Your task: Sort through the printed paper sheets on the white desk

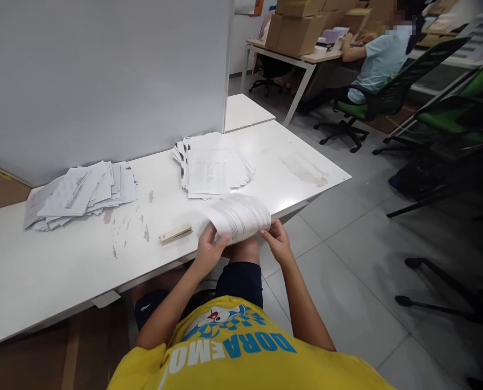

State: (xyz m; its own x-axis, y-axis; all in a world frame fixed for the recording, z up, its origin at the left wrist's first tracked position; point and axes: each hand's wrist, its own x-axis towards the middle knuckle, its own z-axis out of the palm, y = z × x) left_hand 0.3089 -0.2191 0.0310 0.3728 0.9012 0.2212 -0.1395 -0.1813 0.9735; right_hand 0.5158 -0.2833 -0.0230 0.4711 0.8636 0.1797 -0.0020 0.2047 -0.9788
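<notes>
Both my hands hold a printed sheet of paper [243, 216], which bows upward above the front edge of the desk. My left hand [210, 248] grips its left side, with the thumb on top and the fingers partly hidden behind. At the right side, my right hand [277, 238] pinches the paper between thumb and fingers. Whether it is one sheet or several cannot be made out. A cream stapler [175, 234] lies on the desk to the left of my left hand. Just beyond the held paper rests a stack of printed papers [207, 168].
Another loose pile of papers [83, 189] lies on the left of the white desk [63, 271], against a grey partition [103, 81]. A cardboard box [1, 187] stands at the far left. Beyond, a person [382, 59] sits at a table with boxes [294, 32]. Office chairs [387, 103] stand at right.
</notes>
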